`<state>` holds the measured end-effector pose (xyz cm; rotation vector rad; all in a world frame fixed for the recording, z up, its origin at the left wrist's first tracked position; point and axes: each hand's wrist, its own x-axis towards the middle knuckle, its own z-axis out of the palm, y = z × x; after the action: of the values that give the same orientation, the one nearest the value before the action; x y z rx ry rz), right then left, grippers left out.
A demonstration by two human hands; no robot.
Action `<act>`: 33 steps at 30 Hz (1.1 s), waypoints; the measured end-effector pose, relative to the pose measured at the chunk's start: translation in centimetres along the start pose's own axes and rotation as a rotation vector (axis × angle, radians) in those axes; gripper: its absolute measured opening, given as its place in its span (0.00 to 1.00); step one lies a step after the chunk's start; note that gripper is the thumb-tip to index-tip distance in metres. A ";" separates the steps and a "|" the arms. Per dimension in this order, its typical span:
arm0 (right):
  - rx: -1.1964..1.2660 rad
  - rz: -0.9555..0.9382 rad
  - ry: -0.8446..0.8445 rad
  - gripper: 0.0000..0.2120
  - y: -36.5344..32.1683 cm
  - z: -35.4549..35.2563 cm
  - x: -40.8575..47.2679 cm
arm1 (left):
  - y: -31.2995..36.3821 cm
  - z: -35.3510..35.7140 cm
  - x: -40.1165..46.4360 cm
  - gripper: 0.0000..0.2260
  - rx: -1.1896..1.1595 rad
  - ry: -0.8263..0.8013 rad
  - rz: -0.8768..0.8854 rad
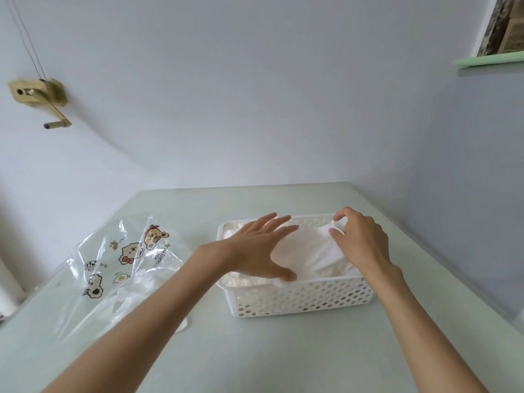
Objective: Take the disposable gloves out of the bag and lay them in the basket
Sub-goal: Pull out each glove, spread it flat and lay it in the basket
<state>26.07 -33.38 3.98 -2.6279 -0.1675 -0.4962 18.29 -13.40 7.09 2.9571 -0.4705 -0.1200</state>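
A white perforated basket (306, 297) stands on the pale table, filled with thin whitish disposable gloves (309, 251). My left hand (261, 248) lies flat over the gloves with fingers spread, the thumb near the basket's front rim. My right hand (360, 239) pinches an edge of the top glove at the basket's far right side. The clear plastic bag (124, 259) with cartoon animal prints lies crumpled on the table to the left of the basket, partly under my left forearm, with some whitish film showing inside it.
The table (283, 350) meets a pale wall at its far edge and another wall on the right. A wooden crank fixture (42, 97) hangs on the left wall, and a green shelf (487, 62) juts out at upper right.
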 end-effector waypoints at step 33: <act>0.345 -0.414 -0.386 0.13 -7.8 -0.7 1.7 | -6.0 -3.0 -7.9 0.32 -0.265 0.026 -0.252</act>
<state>25.88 -26.75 8.43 -2.3166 -0.8517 -0.0677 12.95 -4.92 9.55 2.7378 -0.0678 -0.1573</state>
